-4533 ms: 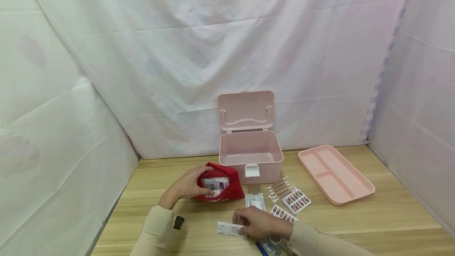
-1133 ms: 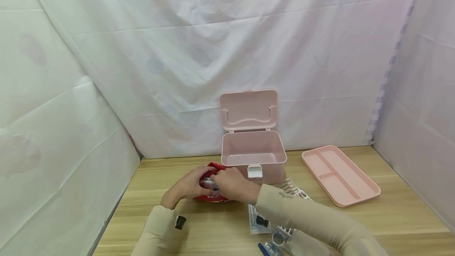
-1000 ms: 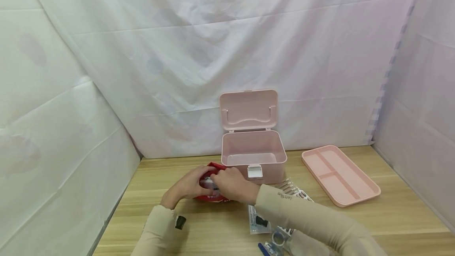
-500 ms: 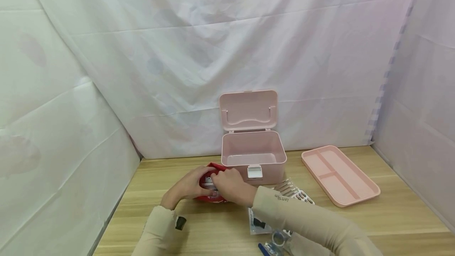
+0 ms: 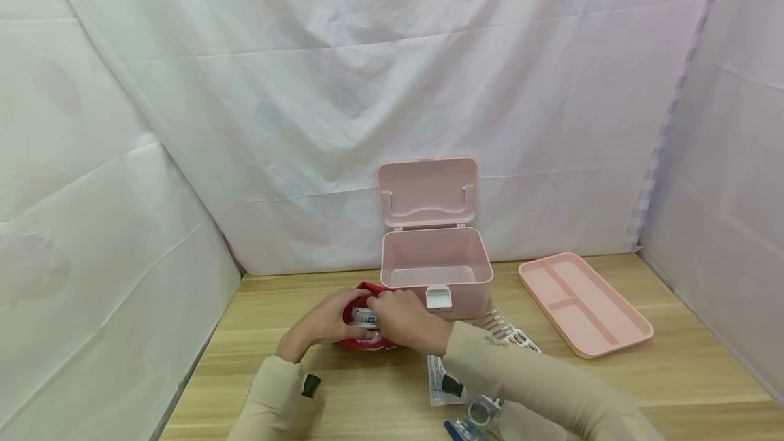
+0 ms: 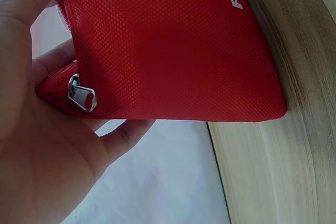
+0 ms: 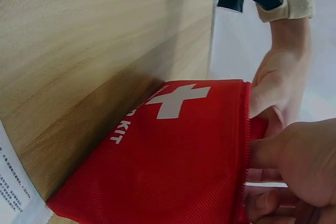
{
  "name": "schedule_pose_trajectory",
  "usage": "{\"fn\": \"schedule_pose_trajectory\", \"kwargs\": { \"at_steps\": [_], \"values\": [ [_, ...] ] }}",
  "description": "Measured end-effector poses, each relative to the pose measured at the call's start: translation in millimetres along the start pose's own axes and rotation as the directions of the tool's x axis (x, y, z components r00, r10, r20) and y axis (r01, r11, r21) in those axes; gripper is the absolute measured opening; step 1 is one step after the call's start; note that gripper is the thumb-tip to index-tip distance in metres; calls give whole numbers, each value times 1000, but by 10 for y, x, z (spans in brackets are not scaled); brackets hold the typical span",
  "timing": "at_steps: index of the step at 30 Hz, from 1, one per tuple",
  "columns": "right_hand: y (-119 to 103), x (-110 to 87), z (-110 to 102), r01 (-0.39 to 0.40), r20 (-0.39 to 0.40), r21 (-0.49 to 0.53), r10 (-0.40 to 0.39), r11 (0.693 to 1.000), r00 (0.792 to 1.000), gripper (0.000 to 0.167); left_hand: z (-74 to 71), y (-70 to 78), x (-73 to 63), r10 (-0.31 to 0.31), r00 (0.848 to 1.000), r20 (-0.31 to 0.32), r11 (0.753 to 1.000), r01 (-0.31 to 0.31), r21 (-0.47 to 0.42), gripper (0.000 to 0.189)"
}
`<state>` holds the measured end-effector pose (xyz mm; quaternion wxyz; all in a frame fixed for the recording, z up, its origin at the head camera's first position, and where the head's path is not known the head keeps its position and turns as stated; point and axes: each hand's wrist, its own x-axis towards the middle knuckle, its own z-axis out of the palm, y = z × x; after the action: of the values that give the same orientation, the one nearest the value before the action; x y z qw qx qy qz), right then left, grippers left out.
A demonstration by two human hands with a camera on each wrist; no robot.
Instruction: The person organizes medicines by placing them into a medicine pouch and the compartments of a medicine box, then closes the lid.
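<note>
A red first aid kit pouch (image 5: pixel 384 345) stands on the wooden table, its zipped mouth gaping upward. My left hand (image 5: pixel 327 318) grips the pouch's left end, thumb and fingers spread across the opening; the zip pull (image 6: pixel 82 95) hangs by the palm in the left wrist view. From the other side my right hand (image 5: pixel 401 318) reaches in, fingers bent over the zip edge and fingertips partly hidden. White packets with blue print (image 5: pixel 364 317) show inside, between the two hands. I cannot tell whether the right fingers pinch one. A white cross (image 7: pixel 176 102) marks the pouch's front.
Behind the pouch stands a pink box (image 5: pixel 404 297) with its lid raised. A divided pink tray (image 5: pixel 566 278) lies to the right. Cotton swabs (image 5: pixel 493 322), a capsule blister pack (image 5: pixel 525 341), a clear packet (image 5: pixel 438 386) and a blue-handled item (image 5: pixel 453 431) lie around the right forearm.
Since the oldest frame, my right hand has left the table, where it held a white strip packet, and entered the pouch. Lately it shifts slightly there, and a blue-printed packet shows more clearly.
</note>
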<state>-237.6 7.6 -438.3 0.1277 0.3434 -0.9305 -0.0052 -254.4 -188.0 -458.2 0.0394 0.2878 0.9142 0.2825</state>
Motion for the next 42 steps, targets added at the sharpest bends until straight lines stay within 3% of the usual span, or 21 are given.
{"fn": "schedule_pose_trajectory", "kwargs": {
  "at_steps": [8, 19, 23, 30, 39, 42],
  "values": [
    [85, -78, -72, 18, -39, 171, -12, 985, 999, 13, 8, -7, -7, -33, 999, 14, 999, 33, -31, 74],
    [205, -223, -238, 8, -73, 302, 14, 953, 997, 16, 23, -7, -4, -23, 1000, 13, 999, 24, -26, 75],
    [307, -290, -305, -21, -53, 402, 46, 916, 997, 12, 25, 2, -6, -30, 999, 15, 999, 31, -35, 75],
    [504, -429, -370, -104, 48, 538, 93, 837, 995, 9, 15, 10, -3, -8, 1000, 3, 999, 8, -35, 72],
    [747, -658, -248, -69, 55, 627, 44, 776, 998, 15, 25, -2, -6, -18, 1000, 1, 1000, 18, -18, 72],
    [804, -743, -188, -28, 43, 635, 2, 772, 999, 13, 32, -4, -10, -20, 1000, 0, 1000, 20, -10, 72]
  ]
}}
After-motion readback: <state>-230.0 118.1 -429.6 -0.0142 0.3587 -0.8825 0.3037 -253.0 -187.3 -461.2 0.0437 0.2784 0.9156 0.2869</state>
